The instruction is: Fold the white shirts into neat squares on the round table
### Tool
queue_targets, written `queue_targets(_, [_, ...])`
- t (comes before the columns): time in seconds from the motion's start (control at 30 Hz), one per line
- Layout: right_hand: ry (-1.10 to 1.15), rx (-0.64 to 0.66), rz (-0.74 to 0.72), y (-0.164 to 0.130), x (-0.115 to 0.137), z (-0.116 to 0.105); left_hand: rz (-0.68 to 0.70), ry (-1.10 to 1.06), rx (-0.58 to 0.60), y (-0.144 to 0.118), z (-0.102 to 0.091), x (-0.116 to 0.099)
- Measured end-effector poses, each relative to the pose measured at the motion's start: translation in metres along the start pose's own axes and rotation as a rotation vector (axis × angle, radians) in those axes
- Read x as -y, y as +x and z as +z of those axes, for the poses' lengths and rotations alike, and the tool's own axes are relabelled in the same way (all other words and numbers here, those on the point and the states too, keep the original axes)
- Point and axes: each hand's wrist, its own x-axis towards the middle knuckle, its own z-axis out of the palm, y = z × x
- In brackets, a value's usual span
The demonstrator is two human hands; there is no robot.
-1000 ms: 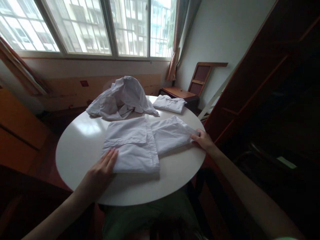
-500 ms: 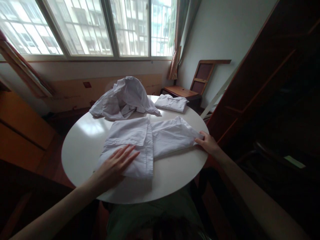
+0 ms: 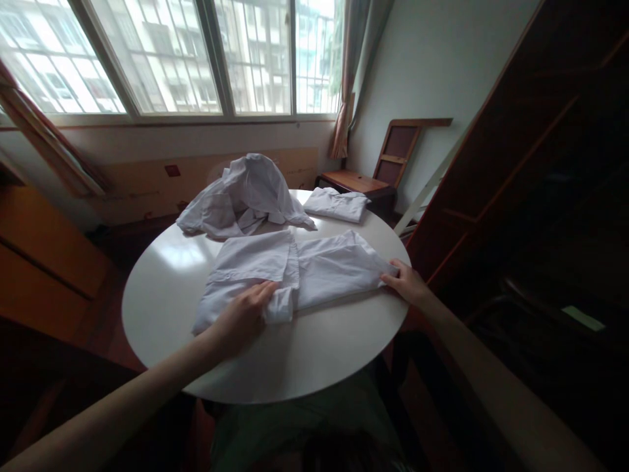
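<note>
A white shirt (image 3: 334, 267), partly folded into a long strip, lies across the near half of the round white table (image 3: 157, 308). Its left portion is a wider, layered panel with a pocket-like flap. My left hand (image 3: 247, 314) is closed on the near edge of that panel, where the cloth bunches up under the fingers; part of the grip is hidden behind the hand. At the far right end of the strip, my right hand (image 3: 403, 280) pinches the shirt's corner between thumb and fingers, close to the table's edge.
A crumpled heap of white cloth (image 3: 255, 193) sits at the back of the table. To its right lies a neatly folded white garment (image 3: 337, 204). Beyond the table stand a wooden chair (image 3: 361, 180) and windows; a dark wooden panel (image 3: 472, 216) leans at the right.
My left hand has gone from lying flat on the panel to gripping its near edge, which is now drawn up and gathered. My right hand stays at the right corner.
</note>
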Motion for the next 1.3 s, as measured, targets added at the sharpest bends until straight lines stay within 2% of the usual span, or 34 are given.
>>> queue_targets(0.07, [-0.008,-0.162,-0.089,0.001,0.002,0.000,-0.088,-0.190,-0.099,0.003,-0.011,0.007])
queue_targets(0.13, [-0.008,-0.387,-0.251,0.001,0.011,-0.001,-0.180,-0.298,-0.226,0.005,-0.021,0.014])
queue_targets(0.17, [0.002,-0.459,-0.333,0.000,0.019,-0.002,-0.223,-0.336,-0.287,0.007,-0.026,0.016])
queue_targets(0.2, [0.022,-0.469,-0.399,-0.001,0.029,-0.002,-0.263,-0.370,-0.342,0.008,-0.029,0.017])
queue_targets(0.23, [0.053,-0.417,-0.444,-0.001,0.040,0.000,-0.297,-0.401,-0.391,0.009,-0.032,0.018])
queue_targets(0.37, [0.183,0.020,-0.457,0.008,0.091,0.020,-0.408,-0.479,-0.540,0.010,-0.039,0.015])
queue_targets(0.5, [0.250,0.221,-0.356,0.049,0.131,0.062,-0.461,-0.527,-0.676,0.011,-0.044,0.009])
queue_targets(0.6, [0.347,0.244,-0.227,0.085,0.150,0.096,-0.501,-0.534,-0.726,0.012,-0.047,0.006])
queue_targets(0.67, [0.366,0.313,-0.139,0.102,0.159,0.114,-0.512,-0.528,-0.738,0.013,-0.047,0.006])
queue_targets(0.73, [0.388,0.369,-0.093,0.110,0.165,0.127,-0.518,-0.514,-0.752,0.013,-0.046,0.007])
queue_targets(0.8, [0.399,0.352,-0.099,0.112,0.168,0.135,-0.521,-0.502,-0.767,0.012,-0.045,0.009])
queue_targets(0.87, [0.363,0.283,-0.150,0.110,0.169,0.137,-0.521,-0.495,-0.787,0.013,-0.045,0.011])
queue_targets(0.93, [0.314,0.283,-0.240,0.106,0.171,0.135,-0.522,-0.489,-0.804,0.014,-0.045,0.013])
queue_targets(1.0, [0.304,0.381,-0.340,0.103,0.175,0.132,-0.529,-0.474,-0.825,0.015,-0.048,0.013])
queue_targets(1.07, [0.350,0.489,-0.373,0.100,0.184,0.130,-0.524,-0.463,-0.843,0.017,-0.050,0.013])
queue_targets(1.13, [0.497,0.537,-0.315,0.097,0.195,0.130,-0.506,-0.454,-0.853,0.018,-0.051,0.013])
queue_targets(1.23, [0.877,0.578,-0.165,0.096,0.210,0.133,-0.441,-0.389,-0.843,0.017,-0.043,0.009])
queue_targets(1.3, [1.026,0.582,-0.111,0.097,0.211,0.136,-0.321,-0.311,-0.754,0.016,-0.030,0.005])
